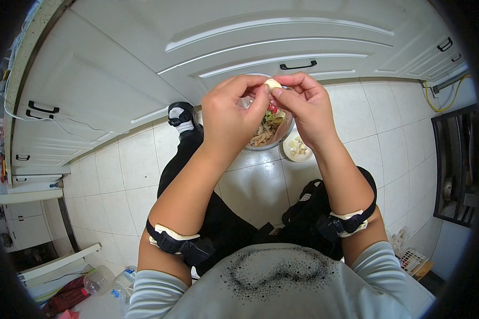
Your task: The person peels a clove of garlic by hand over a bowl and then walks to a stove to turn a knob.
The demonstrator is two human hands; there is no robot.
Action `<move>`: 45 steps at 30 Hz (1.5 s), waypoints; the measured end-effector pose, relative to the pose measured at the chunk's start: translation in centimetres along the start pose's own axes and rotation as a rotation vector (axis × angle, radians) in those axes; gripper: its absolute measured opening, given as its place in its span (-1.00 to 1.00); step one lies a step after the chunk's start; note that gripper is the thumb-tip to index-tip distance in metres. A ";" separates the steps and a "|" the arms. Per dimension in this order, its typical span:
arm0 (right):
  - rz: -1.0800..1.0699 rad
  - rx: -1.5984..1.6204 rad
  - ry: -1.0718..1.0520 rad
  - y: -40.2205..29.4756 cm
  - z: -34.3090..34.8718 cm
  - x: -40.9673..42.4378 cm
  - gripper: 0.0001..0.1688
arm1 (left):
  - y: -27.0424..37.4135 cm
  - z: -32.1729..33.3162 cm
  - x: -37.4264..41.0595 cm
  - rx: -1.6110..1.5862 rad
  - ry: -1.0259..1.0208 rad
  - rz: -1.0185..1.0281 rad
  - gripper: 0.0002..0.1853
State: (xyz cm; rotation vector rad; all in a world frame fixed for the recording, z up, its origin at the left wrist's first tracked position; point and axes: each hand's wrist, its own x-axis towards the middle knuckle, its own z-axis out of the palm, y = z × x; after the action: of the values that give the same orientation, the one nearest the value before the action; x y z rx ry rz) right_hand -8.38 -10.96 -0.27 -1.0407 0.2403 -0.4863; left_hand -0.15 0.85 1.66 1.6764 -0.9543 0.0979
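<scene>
Both my hands meet over a lined bin on the floor. Between the fingertips of my left hand (237, 107) and my right hand (305, 105) is a pale garlic clove (273, 84), touched from both sides. Below them, the round bin (263, 148) holds food scraps (265, 133), with leafy green bits and something red near the top; my hands hide part of it. A small white plate (298, 158) with several garlic cloves (294, 145) lies on the tiles to the right of the bin, partly behind my right wrist.
White cabinet fronts (223, 52) with black handles rise just beyond the bin. My feet in black sandals stand either side on the tiled floor (255, 187). Clear plastic bottles (123, 281) are at lower left, a black rack (457, 163) at right, and a white basket (413, 261) at lower right.
</scene>
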 end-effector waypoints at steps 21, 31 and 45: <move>0.033 -0.021 -0.007 0.0 0.0 0.0 -0.79 | -0.4 0.0 -0.1 -0.107 -0.025 -0.112 -0.90; 0.055 0.010 -0.005 -0.1 0.0 0.0 -0.80 | 0.1 0.0 -0.1 -0.155 -0.035 -0.142 -0.90; -0.001 -0.041 0.053 0.1 -0.1 0.1 -0.77 | -0.5 0.1 0.2 0.014 -0.006 0.102 -0.87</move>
State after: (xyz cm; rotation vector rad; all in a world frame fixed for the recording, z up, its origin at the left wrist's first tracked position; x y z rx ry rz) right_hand -8.31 -11.00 -0.39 -1.0688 0.2973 -0.5123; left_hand 0.24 0.65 1.36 1.6415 -1.0460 0.1684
